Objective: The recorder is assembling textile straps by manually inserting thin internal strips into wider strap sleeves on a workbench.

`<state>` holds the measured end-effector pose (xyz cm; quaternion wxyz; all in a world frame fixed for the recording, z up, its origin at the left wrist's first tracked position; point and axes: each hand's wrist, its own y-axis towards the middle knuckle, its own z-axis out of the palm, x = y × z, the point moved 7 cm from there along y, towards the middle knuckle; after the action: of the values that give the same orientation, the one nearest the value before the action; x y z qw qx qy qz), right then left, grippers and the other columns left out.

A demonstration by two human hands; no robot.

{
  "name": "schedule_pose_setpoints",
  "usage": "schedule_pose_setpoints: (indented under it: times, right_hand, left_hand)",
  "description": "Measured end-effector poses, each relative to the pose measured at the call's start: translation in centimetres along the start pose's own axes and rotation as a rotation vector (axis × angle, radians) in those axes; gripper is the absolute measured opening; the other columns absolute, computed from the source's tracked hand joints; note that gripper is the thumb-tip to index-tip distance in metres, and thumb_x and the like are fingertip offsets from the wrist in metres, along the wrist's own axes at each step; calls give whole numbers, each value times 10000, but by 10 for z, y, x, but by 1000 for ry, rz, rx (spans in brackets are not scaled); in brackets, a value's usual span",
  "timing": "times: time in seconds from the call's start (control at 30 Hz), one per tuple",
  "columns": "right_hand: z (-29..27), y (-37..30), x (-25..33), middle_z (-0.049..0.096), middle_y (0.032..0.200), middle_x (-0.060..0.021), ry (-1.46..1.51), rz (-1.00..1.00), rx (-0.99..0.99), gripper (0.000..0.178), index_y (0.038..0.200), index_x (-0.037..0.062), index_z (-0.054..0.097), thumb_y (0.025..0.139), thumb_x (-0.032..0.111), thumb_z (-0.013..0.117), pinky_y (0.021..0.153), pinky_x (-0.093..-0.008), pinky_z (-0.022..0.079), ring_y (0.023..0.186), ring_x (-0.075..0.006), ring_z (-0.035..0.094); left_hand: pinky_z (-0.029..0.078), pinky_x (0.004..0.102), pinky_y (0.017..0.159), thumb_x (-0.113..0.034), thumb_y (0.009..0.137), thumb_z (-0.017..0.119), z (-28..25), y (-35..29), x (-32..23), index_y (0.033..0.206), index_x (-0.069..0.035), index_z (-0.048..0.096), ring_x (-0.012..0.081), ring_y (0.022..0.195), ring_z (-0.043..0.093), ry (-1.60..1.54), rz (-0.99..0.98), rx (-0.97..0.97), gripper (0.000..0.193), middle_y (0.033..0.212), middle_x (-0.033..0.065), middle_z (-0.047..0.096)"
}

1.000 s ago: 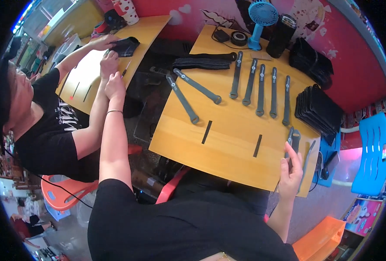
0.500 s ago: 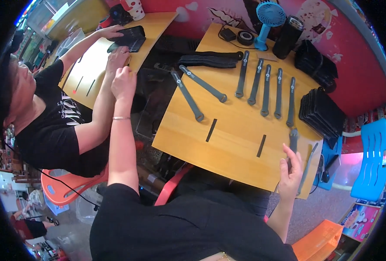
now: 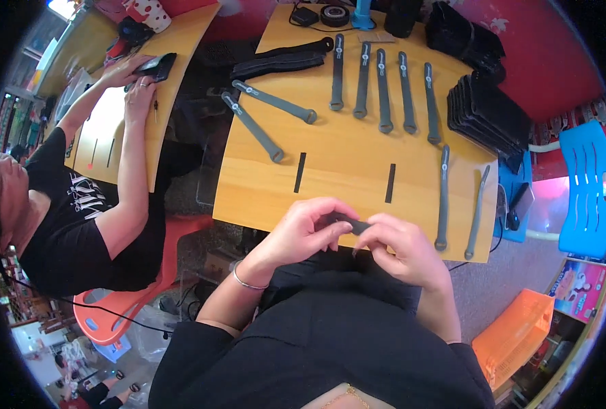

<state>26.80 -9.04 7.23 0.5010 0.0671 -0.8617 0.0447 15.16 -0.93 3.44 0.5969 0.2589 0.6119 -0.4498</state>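
A short dark grey piece of strap point(image 3: 357, 225) is pinched between my two hands just off the table's near edge. My left hand point(image 3: 311, 232) is closed on its left part, the fingers curled over it. On its right end, thumb and fingers of my right hand point(image 3: 406, 247) are closed too. Most of the piece is hidden in the hands. Beyond them on the wooden table point(image 3: 344, 183) lie flat grey straps, each with a rounded end: several side by side, such as this strap point(image 3: 382, 92), a slanted pair point(image 3: 273, 102) at left, and two near the right edge point(image 3: 443, 198).
Two black strips point(image 3: 300, 172) mark the tabletop. Black straps point(image 3: 279, 61) lie bundled at the back left; black stacked pieces point(image 3: 487, 116) stand at the right. At left, a co-worker's hands point(image 3: 136, 82) hold a black item. A blue chair point(image 3: 584, 191) and orange crate point(image 3: 514, 334) stand right.
My left hand has come back from near the co-worker's desk to the middle. My right hand has moved left from the table's right side. Both now grip the grey strap; the view has shifted.
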Motion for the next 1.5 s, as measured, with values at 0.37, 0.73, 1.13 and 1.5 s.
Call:
schedule_pose_setpoints:
  times: [0.37,0.73,1.13,1.5]
  right_hand:
    - [-39,-14,-58,620,886,-45,212,332,-257,251,1091,2,616,844,27,581,751,-241,453,823,-110,559]
    - [-44,-1,-118,565,825,16,508,397,-569,187,1082,4,608,909,51,552,661,-189,459,721,-52,546]
    - [-47,15,-138,595,777,10,361,407,-781,98,960,16,586,874,45,622,609,-185,458,672,-39,544]
    - [-46,17,-138,596,743,3,180,398,-800,100,947,12,594,862,49,633,589,-203,441,636,-48,512]
  left_hand:
    - [470,192,584,-21,879,593,-64,-4,10,1016,17,613,71,654,588,8,46,-359,144,781,39,637]
    - [489,202,571,-14,852,616,-105,32,7,978,5,593,91,662,629,191,126,-543,130,778,35,643]
    - [447,251,535,-38,761,699,-119,53,0,870,-26,587,126,585,561,766,258,-642,156,679,50,606]
    - [438,350,571,-80,728,718,-114,53,0,828,-76,585,236,632,547,1012,333,-666,165,638,49,576]
